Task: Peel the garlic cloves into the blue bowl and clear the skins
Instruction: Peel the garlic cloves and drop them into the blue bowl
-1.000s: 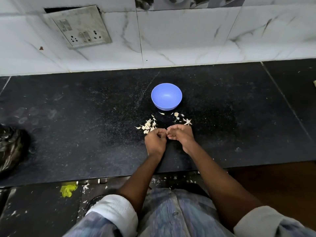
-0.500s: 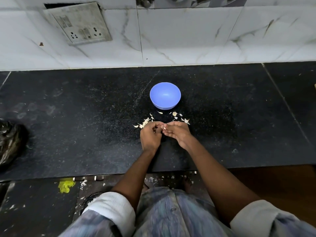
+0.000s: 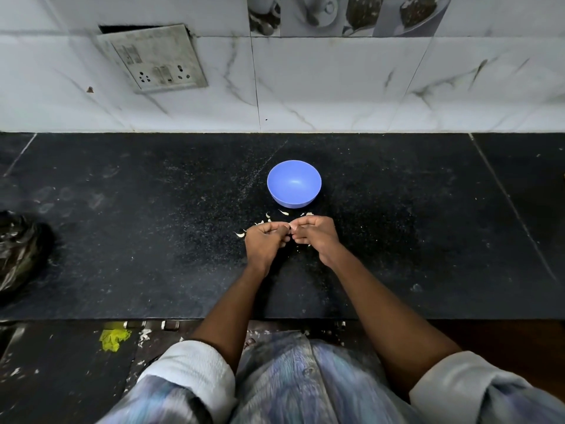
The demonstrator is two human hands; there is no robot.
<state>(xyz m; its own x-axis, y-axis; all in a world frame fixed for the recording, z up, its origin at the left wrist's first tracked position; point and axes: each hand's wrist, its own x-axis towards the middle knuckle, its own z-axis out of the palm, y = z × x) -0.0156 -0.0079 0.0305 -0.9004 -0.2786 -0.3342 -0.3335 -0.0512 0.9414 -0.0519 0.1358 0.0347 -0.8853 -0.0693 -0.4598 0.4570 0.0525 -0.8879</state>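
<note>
Mid-peel: your left hand (image 3: 265, 240) and right hand (image 3: 315, 235) meet at frame centre, fingers curled, both pinching a small pale garlic clove (image 3: 290, 228) between the fingertips, mostly hidden. The round blue plastic bowl (image 3: 294, 183) sits just above your hands, looks empty. Next, likely strip the skin and drop the clove in the bowl. Papery white skins (image 3: 263, 223) litter the black speckled stone worktop (image 3: 153, 240) under your hands, uncleared. Dark crumpled bag (image 3: 21, 249) at left edge, well clear.
</note>
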